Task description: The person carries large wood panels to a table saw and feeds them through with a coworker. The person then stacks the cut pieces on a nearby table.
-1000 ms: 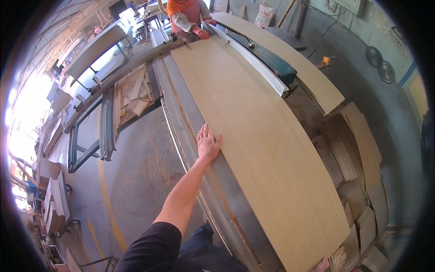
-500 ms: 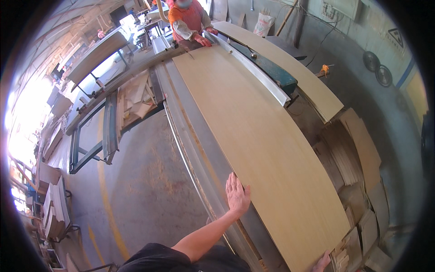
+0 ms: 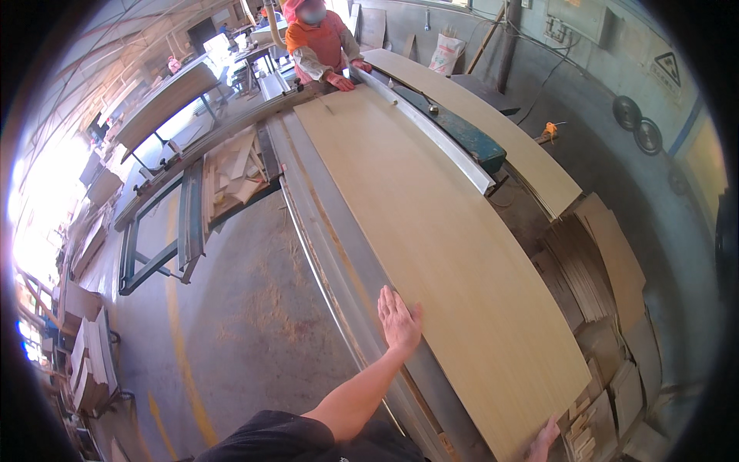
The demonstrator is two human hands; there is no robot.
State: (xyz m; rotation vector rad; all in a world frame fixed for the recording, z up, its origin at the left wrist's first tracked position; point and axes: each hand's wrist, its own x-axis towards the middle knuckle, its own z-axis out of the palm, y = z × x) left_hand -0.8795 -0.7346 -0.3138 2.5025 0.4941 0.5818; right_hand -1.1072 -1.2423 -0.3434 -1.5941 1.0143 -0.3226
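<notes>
A long, pale plywood board (image 3: 454,254) lies flat on a sliding table saw. My left hand (image 3: 399,322) rests at the board's left edge, fingers stretched out flat and thumb apart. Down at the near end, my right hand (image 3: 543,443) holds the board's edge close to its right corner; the lower picture edge cuts off part of this hand. Along the right side of the board runs a straight metal fence (image 3: 443,138). Across the far end stands a co-worker (image 3: 317,42) in an orange and red top, with red gloves at the board and the fence.
To the left is the saw's sliding rail (image 3: 319,269), with a green outrigger frame (image 3: 158,239) and offcuts (image 3: 235,173) beyond it. At right are another long panel (image 3: 493,115), stacked board strips (image 3: 581,269) and a green machine cover (image 3: 462,135). A loaded cart (image 3: 96,358) stands far left.
The board has slid slightly away from me along the fence, both my hands moving with it. My view has tilted up a little, showing more of the co-worker.
</notes>
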